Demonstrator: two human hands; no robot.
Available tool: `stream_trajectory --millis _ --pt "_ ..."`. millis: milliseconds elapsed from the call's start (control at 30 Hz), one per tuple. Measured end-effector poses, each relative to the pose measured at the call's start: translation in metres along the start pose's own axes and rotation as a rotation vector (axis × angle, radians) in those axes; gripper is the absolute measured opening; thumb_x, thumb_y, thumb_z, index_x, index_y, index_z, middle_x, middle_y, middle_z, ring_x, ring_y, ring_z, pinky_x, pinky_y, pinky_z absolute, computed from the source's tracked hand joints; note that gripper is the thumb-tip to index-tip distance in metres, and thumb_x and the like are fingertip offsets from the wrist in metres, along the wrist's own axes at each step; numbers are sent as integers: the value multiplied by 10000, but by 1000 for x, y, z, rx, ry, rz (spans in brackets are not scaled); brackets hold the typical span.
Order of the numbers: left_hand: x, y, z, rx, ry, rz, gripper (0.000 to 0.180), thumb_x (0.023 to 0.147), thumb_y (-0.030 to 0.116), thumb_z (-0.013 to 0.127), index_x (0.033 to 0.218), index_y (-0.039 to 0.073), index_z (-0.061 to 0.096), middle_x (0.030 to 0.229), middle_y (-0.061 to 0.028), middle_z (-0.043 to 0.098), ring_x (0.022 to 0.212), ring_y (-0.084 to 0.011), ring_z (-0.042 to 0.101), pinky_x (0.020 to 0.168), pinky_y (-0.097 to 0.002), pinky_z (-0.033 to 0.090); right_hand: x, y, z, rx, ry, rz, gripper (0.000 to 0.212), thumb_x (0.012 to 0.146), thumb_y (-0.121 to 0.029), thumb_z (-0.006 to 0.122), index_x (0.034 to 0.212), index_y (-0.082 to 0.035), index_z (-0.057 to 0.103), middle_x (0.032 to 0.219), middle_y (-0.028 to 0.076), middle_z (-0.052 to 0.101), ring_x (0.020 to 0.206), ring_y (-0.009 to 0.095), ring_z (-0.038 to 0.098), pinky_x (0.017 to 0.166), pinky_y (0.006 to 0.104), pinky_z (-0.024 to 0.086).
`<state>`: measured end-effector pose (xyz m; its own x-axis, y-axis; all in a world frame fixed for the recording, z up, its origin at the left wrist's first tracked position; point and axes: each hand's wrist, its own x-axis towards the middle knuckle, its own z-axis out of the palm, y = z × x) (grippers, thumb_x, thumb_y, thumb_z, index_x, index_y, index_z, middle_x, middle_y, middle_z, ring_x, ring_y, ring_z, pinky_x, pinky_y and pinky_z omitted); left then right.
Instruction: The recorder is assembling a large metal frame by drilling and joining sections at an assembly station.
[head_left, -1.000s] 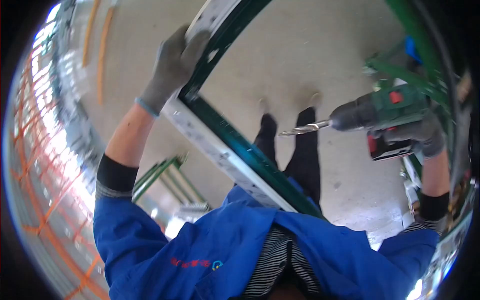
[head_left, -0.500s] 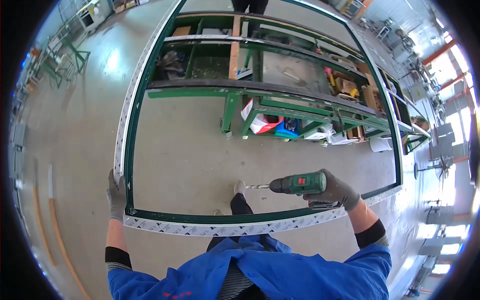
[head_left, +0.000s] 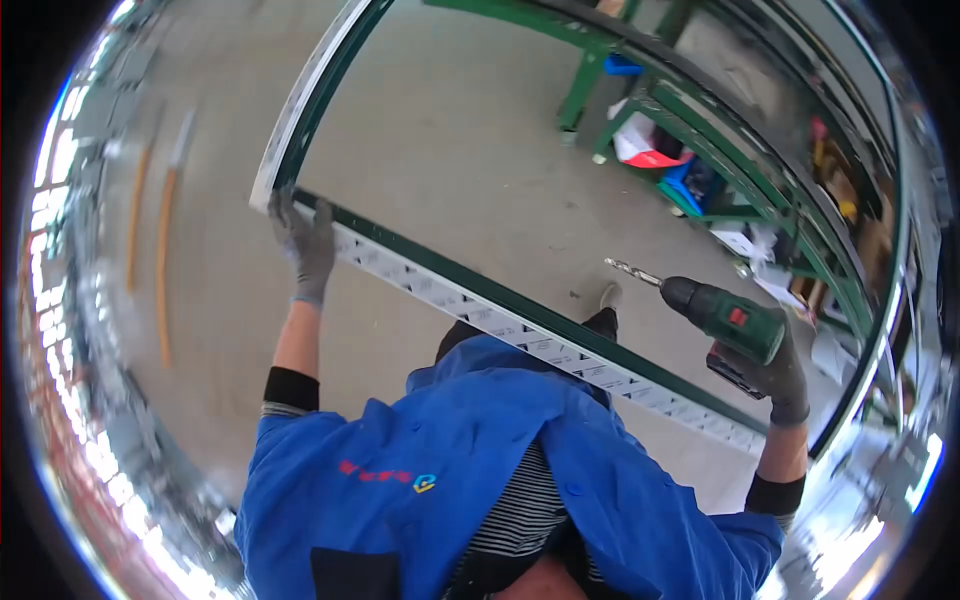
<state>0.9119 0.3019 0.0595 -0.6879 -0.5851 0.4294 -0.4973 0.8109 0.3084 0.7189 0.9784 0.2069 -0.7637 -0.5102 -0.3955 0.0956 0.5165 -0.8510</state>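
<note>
Concrete workshop floor [head_left: 470,150] below, my left hand [head_left: 308,245] gripping the green window frame [head_left: 500,300] — my right hand [head_left: 775,370] clenched round a green cordless drill [head_left: 720,315].

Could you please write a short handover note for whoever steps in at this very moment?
Left hand: gloved, gripping the near corner of the large green frame.
Right hand: gloved, holding the green cordless drill, its bit in the air, clear of the frame.
The frame's bottom rail runs across in front of the body.
Done: no drilled hole can be made out.
Left: the bit is not yet on the frame.
</note>
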Motion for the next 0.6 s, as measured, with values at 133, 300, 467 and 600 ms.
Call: stream_trajectory --millis 133,300,467,600 --pt "-79 66 13 -66 11 -430 942 926 450 768 1577 -50 304 1608 -319 337 1500 -470 349 1219 -501 331 54 48 -44 -99 -110 -345 637 732 -91 952 1270 -37 616 1146 88 727 1012 189 703 896 362 555" --pt "-127 149 7 -287 -69 -916 1006 934 509 767 1611 -43 268 1412 -266 577 1281 -370 594 1091 -417 472 84 64 -82 -268 -369 -395 629 714 -117 950 1259 -39 645 1155 115 718 1008 273 697 909 394 531" --pt "-155 192 27 -903 83 -1027 654 943 326 810 1434 10 515 1235 -83 658 1080 -185 648 932 -355 559 99 63 -88 -250 -438 -483 611 721 -144 945 1246 -35 654 1142 120 717 1015 280 693 910 393 530" --pt "-148 215 29 -1109 73 -1165 574 930 271 823 1388 32 572 1178 -70 675 1020 -189 671 872 -354 582 108 33 -73 -235 -590 -429 521 730 -128 927 1184 -37 691 1019 92 742 898 245 711 857 375 550"
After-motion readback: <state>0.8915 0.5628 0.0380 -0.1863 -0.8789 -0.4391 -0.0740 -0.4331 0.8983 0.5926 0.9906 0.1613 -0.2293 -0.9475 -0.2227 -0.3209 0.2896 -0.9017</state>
